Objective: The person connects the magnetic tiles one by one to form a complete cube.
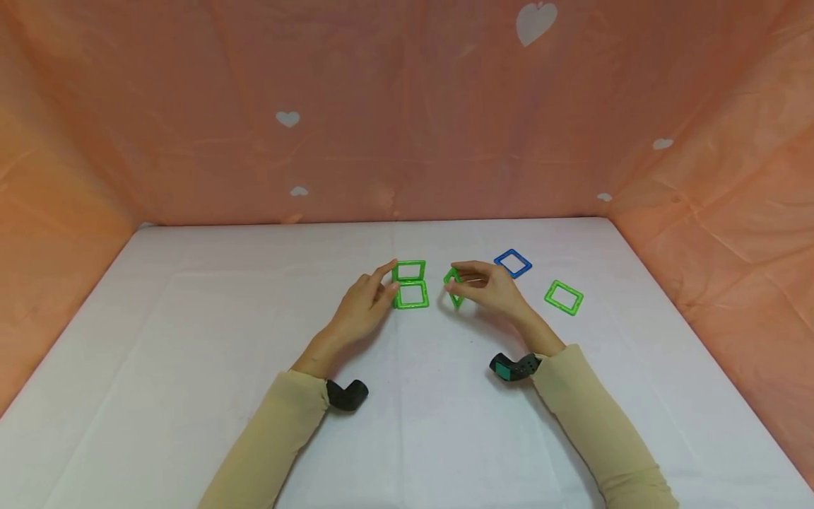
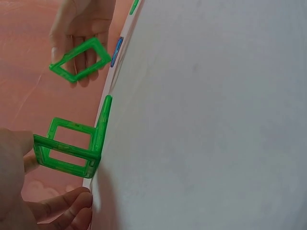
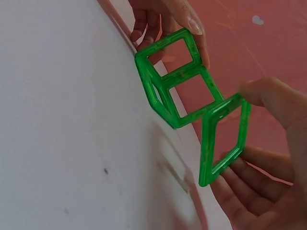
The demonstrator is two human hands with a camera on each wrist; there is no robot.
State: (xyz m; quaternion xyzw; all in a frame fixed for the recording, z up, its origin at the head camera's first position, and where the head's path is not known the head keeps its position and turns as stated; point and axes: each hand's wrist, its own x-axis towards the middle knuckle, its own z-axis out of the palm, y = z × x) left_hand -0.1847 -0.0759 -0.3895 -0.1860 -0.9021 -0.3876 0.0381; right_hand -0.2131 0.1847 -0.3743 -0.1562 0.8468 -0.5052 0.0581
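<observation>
My left hand (image 1: pixel 361 304) holds a small green assembly of square magnetic tiles (image 3: pixel 180 74) at its left side, index finger at the far corner and thumb nearer me. One of those tiles lies along the table and others stand up from it, joined at their edges, as the left wrist view shows. To the right, my right hand (image 1: pixel 492 290) pinches a single green square magnetic tile (image 3: pixel 207 148) between thumb and fingers. That tile is tilted upright above the table, a short gap away from the assembly in the head view.
A blue square tile (image 1: pixel 523 271) lies flat just beyond my right hand. Farther right, another green square tile (image 1: pixel 555 302) lies on the white table (image 1: pixel 191 396). Orange cloth walls (image 1: pixel 407 141) with pale hearts rise at the back and sides.
</observation>
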